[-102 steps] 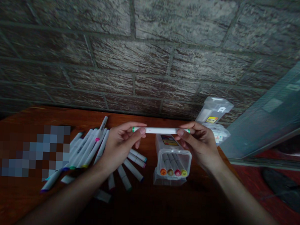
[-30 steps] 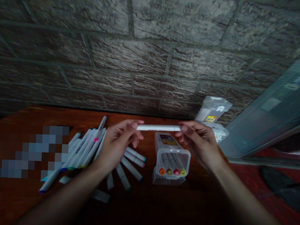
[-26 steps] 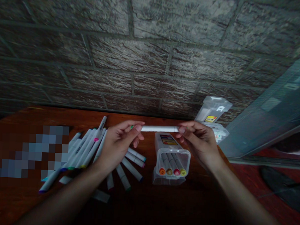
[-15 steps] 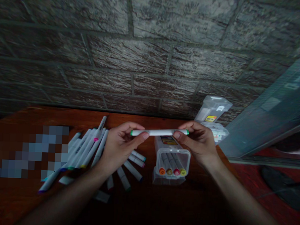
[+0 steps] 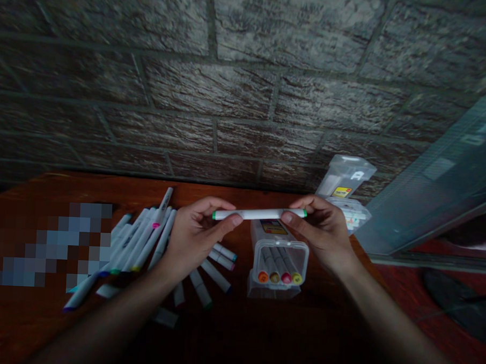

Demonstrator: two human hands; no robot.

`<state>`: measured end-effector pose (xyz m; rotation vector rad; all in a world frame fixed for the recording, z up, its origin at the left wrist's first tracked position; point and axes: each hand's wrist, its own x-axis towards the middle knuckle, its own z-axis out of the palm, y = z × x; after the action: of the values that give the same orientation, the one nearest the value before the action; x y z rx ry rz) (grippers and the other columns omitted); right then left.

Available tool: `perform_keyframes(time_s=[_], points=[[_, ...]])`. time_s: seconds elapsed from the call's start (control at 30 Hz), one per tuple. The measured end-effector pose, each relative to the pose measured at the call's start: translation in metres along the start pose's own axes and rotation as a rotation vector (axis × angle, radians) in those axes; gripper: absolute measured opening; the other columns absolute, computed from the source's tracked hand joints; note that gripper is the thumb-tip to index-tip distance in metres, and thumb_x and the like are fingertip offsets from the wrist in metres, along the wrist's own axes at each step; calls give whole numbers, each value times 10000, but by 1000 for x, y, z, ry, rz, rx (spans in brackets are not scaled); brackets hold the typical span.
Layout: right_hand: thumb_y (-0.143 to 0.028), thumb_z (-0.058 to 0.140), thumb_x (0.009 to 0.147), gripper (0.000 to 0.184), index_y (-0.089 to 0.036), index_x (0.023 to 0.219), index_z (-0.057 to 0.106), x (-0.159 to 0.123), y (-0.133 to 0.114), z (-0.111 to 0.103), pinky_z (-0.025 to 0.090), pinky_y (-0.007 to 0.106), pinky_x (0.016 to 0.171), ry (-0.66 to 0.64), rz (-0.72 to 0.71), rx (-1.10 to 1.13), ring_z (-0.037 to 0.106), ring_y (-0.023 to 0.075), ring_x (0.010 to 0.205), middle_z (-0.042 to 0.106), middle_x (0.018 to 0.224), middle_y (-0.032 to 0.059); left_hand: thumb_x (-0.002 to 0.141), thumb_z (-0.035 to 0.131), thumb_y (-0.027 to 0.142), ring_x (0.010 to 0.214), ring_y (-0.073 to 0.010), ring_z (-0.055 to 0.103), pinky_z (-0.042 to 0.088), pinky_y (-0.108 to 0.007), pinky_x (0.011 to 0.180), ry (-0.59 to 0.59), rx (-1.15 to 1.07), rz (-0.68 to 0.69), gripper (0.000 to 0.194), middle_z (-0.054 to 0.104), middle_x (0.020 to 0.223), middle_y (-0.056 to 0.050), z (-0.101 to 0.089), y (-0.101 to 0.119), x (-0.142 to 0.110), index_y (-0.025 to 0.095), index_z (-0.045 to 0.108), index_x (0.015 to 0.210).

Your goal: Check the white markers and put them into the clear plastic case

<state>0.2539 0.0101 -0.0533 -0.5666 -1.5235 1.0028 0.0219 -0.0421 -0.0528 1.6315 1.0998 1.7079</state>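
A white marker (image 5: 260, 214) with green ends is held level between my two hands, above the table. My left hand (image 5: 201, 226) pinches its left end between thumb and fingers. At the other end, the thumb and fingers of my right hand (image 5: 321, 225) close on it. Just below and behind the marker lies a clear plastic case (image 5: 303, 254), its open mouth facing me. Orange, brown, pink and yellow marker ends (image 5: 279, 278) show in a row inside. To the left, many white markers (image 5: 138, 242) lie loose, some partly hidden by my left arm.
A second clear case (image 5: 343, 175) stands open at the table's back right corner, with markers in its lower part. The wooden table (image 5: 210, 190) meets a stone-block wall (image 5: 243, 85). A glass panel (image 5: 432, 169) rises on the right. Part of the left side is pixelated.
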Motion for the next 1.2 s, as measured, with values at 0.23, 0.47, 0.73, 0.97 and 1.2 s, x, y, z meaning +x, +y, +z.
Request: perform_keyframes(time_s=[0.23,0.47,0.73,0.97,1.2], points=[[-294,869,828,169,-212,873,729,-1,3,-2,342,231,453,-10,40,63,493,84,503,664,657,-22,845,823,307,463,-84,551,408,-182,431,-8,-39,-45,193,699,658,-13,-3,-4,1,168,760,963],[-318,862,833,142,-225,894,772,0,2,-3,381,234,468,3,65,105,511,93,514,692,679,-4,904,776,335,484,-85,559,434,-196,461,-14,-128,-61,199,718,714,-26,-3,-8,2,169,770,1014],[-329,839,853,132,-234,940,811,-1,1,-3,371,233,475,7,110,174,495,91,517,730,730,17,952,730,359,509,-91,559,435,-221,481,-20,-257,-99,199,707,765,-22,-6,-13,3,214,784,1077],[-340,833,859,120,-226,890,814,-1,-2,-3,350,231,470,13,128,190,493,89,509,744,742,28,949,724,354,528,-104,555,443,-233,494,-13,-311,-132,203,704,772,-35,-6,-9,3,212,801,1072],[-350,811,885,162,-204,815,801,0,-1,-2,345,229,477,1,129,202,489,77,507,739,735,25,953,712,334,523,-104,569,456,-225,494,-18,-392,-167,195,723,769,-52,-6,-10,4,197,807,1054]])
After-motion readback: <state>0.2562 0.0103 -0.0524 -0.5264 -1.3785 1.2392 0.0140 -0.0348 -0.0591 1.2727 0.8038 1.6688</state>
